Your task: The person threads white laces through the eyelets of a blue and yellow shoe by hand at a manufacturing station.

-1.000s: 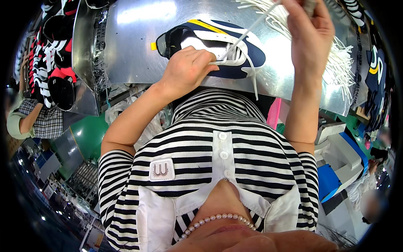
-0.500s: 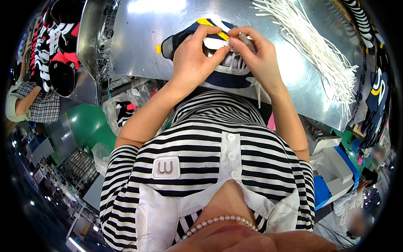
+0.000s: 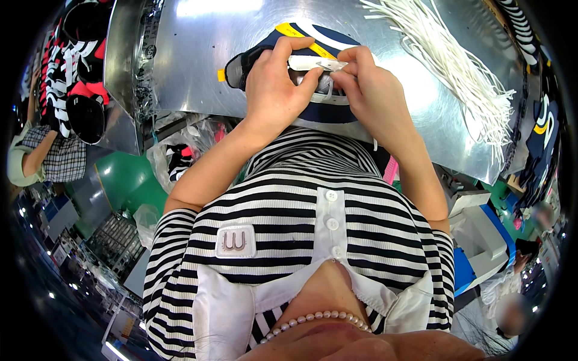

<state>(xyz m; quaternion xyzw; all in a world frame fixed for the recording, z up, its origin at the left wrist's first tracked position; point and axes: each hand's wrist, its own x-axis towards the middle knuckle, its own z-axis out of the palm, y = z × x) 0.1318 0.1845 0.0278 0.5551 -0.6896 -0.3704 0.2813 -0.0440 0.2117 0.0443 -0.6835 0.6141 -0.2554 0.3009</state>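
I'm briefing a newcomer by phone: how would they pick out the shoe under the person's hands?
Find the shiny metal table at the top of the view. Near its front edge, the left hand and right hand are on a navy shoe. Its yellow stripe and yellow heel tab set it apart from the loose white laces to its right.

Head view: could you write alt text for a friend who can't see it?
A person's left hand holds a navy shoe on a shiny metal table, while the right hand touches the shoe's white edge strip. A bundle of white laces lies to the right.
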